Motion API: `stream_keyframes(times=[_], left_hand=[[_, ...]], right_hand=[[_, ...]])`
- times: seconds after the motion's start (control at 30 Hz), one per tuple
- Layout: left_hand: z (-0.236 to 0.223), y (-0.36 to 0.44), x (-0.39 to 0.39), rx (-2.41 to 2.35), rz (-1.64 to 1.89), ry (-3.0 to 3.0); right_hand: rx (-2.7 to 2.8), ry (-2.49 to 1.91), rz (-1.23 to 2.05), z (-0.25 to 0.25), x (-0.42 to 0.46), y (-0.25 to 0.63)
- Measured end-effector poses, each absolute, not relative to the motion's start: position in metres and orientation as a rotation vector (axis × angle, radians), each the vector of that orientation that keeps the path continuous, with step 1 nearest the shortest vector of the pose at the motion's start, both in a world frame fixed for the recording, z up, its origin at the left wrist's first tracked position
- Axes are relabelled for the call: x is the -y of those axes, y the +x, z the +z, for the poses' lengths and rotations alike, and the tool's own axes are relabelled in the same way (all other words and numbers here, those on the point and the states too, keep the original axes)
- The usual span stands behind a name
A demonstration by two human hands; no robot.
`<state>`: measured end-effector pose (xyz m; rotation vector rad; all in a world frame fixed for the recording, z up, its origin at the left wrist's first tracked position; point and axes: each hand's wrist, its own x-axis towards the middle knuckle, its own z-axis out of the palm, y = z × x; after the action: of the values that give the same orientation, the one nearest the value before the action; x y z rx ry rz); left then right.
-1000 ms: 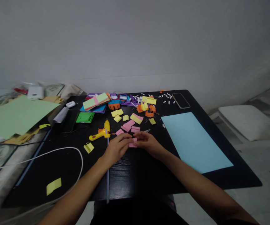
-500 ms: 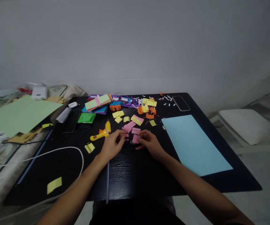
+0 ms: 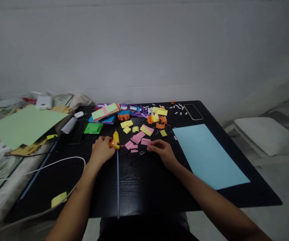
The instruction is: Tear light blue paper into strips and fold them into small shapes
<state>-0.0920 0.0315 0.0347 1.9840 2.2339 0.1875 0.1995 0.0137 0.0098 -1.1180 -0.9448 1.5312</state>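
My left hand (image 3: 101,148) is closed round the handle of a yellow glue gun (image 3: 115,138), whose small orange light glows and whose nozzle points away from me. Pinched in the fingers of my right hand (image 3: 162,150) is a small pink paper piece (image 3: 149,145), partly hidden by the fingertips. Between the two hands lie several pink paper pieces (image 3: 137,137) and a dark, thin tool with a small loop (image 3: 141,153), too dim to name. Yellow paper pieces (image 3: 126,124) lie just beyond them.
A light blue sheet (image 3: 207,154) lies at the right, with a phone (image 3: 193,111) behind it. Stacked coloured papers (image 3: 105,112) and green paper (image 3: 93,128) are at the back left. A white cable (image 3: 66,158) loops over the left side of the black table (image 3: 144,190).
My left hand has left the pink pieces, moved left and taken hold of the glue gun, which now stands more upright. My right hand has stayed near the pink pieces.
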Motion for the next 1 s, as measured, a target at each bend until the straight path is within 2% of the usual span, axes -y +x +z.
stream_keyframes(times=[0.2,0.5,0.77,1.0], left_hand=[[0.031,-0.093,-0.031,-1.931,0.441,2.078],[0.041,-0.073,-0.022,-1.589,0.915,2.256],[0.043,-0.045,-0.003,-1.193,0.810,2.355],[0.037,-0.037,-0.001,-1.201,0.685,2.338]], right_hand=[[0.939,-1.141,1.480,0.012,-0.014,0.199],[0.816,-1.077,1.595,0.009,-0.015,0.199],[0.894,-1.136,1.469,0.007,-0.020,0.203],[0.930,-1.104,1.459,0.010,-0.018,0.202]])
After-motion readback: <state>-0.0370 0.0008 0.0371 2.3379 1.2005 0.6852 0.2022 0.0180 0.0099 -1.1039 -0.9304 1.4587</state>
